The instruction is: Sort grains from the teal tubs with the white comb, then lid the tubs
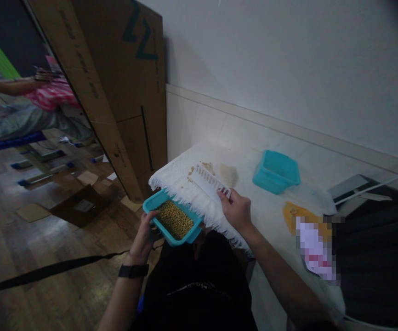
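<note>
My left hand (144, 239) grips the near end of a teal plastic tray (158, 201) filled with yellowish beans (174, 219), held just below the table's front edge. My right hand (237, 210) is closed on one end of a white toothed comb-like scraper (208, 182) that lies on the white fringed cloth (254, 202). Loose beans (199, 168) lie on the cloth at the scraper's far end, and a pale heap of grains (228, 174) sits just beyond it. A black watch is on my left wrist.
An empty teal basket (276, 171) stands further back on the cloth. A yellow patch (293, 212) and a blurred packet (314, 250) lie to the right. Tall cardboard boxes (116, 82) lean at the left. Another person's arm (6, 85) shows far left, above a wooden floor with scattered cardboard.
</note>
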Available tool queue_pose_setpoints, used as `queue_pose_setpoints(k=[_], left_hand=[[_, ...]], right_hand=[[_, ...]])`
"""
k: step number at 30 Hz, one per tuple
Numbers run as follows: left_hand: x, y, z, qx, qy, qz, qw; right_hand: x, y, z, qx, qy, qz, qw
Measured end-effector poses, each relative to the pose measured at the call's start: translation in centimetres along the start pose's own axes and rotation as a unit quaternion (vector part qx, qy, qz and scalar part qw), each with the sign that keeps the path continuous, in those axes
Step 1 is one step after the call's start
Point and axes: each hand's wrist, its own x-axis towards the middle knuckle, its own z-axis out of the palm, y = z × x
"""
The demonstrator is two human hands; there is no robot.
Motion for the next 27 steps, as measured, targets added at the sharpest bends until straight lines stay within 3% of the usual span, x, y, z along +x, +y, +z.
queue_pose_setpoints(k=[7,27], left_hand=[[-0.4,0.1,0.1,0.003,-0.002,0.008,1.0],[0.0,0.2,-0.4,0.004,-0.006,-0.003,1.0]], right_hand=[[1.4,0.7,1.6,-0.026,-0.036,0.008,0.999],[0.9,-0.4,2.1,0.006,-0.052,0.002,0.999]])
